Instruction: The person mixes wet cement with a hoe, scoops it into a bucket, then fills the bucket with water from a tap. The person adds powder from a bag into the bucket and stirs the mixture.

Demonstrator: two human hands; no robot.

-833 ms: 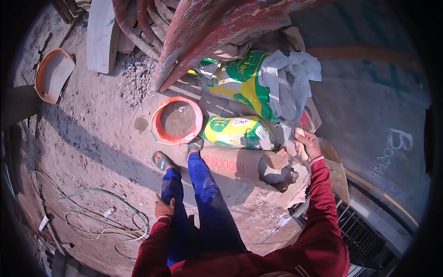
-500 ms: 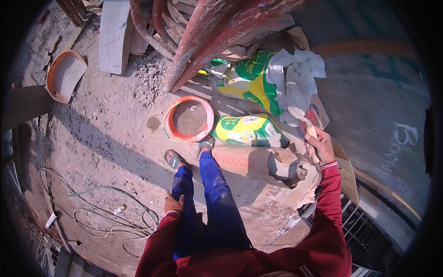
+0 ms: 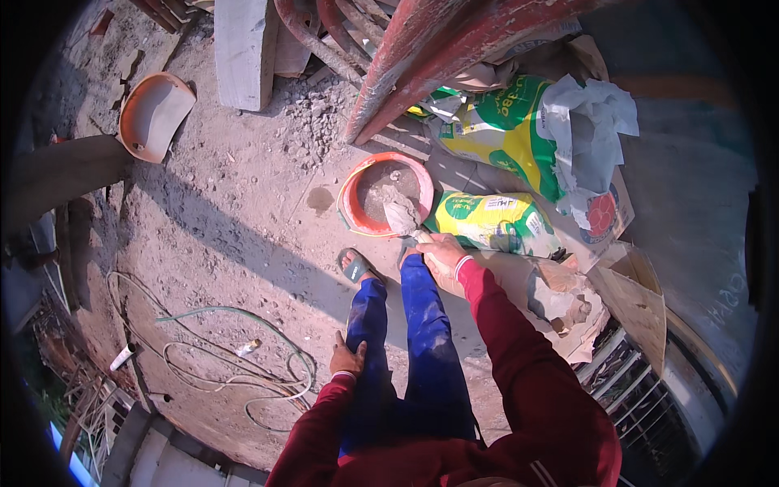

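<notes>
My right hand (image 3: 443, 256) is closed round the handle of a trowel (image 3: 402, 213), whose blade carries a heap of grey powder over the near right rim of an orange bucket (image 3: 350, 213). Inside the bucket lies a grey wet-looking mix (image 3: 375, 196). My left hand (image 3: 346, 357) rests on my left leg near the knee, fingers stretched out and holding nothing. Under my right forearm lies a torn brown paper sack (image 3: 560, 296), open at its right end. A green, yellow and white sack (image 3: 487, 219) lies just right of the bucket.
A larger green and yellow sack (image 3: 503, 134) with torn white lining lies farther back. Red metal posts (image 3: 381, 101) slant down behind the bucket. Another orange container (image 3: 134, 122) lies at far left. Hoses (image 3: 243, 369) loop over the ground at lower left; a metal grating (image 3: 625, 381) is at right.
My right hand has swung left with the trowel, from beside the torn sacks to the orange bucket, and powder now shows on the blade. My left hand stays on my leg. The view has shifted.
</notes>
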